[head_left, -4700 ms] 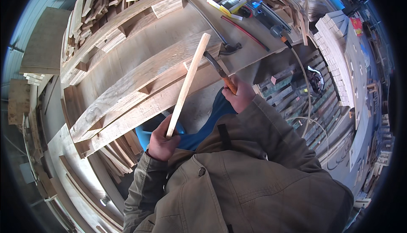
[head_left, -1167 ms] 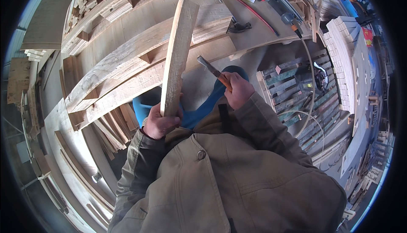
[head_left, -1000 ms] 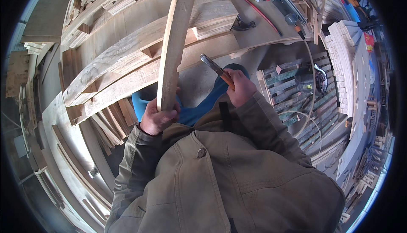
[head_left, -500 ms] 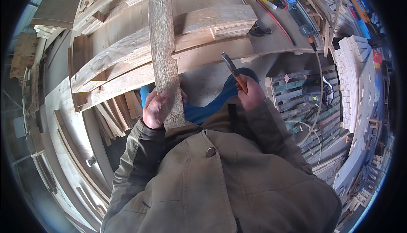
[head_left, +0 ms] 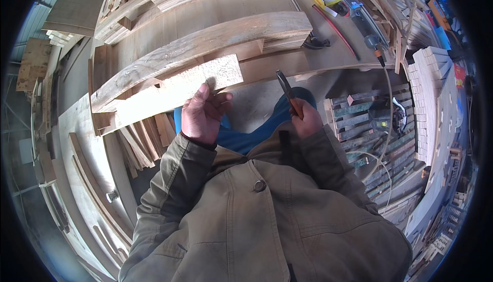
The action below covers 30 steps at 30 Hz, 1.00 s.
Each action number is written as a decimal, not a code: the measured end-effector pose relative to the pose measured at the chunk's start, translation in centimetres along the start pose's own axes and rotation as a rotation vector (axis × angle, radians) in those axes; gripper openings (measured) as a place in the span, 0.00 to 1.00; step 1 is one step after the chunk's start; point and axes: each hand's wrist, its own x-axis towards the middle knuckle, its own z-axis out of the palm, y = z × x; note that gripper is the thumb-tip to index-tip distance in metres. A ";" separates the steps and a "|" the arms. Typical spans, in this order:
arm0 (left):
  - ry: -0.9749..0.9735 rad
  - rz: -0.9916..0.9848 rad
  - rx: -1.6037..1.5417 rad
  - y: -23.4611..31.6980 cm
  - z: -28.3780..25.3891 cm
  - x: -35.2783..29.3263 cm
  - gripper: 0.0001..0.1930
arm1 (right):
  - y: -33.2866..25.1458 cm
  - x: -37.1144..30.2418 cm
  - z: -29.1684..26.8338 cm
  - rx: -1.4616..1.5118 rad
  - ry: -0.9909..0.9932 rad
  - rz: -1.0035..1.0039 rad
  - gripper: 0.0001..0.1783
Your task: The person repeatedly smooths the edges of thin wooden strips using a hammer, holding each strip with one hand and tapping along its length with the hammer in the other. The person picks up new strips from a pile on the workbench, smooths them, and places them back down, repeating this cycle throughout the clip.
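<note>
L hand grasping bright board, R hand clenched round orange-hndl tool

Pale flecked board, orange-brown handle

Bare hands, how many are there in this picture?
2: the left hand at the pale board, and the right hand around the orange-handled tool. Any others would be hidden.

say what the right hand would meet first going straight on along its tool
Probably the lower plank along the near edge of the workbench, just beyond the tip of the orange-handled tool in the right hand, though depth is unclear.
</note>
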 end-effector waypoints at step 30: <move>-0.183 -0.548 0.655 -5.5 -1.0 -1.9 0.24 | -4.9 1.7 0.1 0.663 -0.073 0.205 0.20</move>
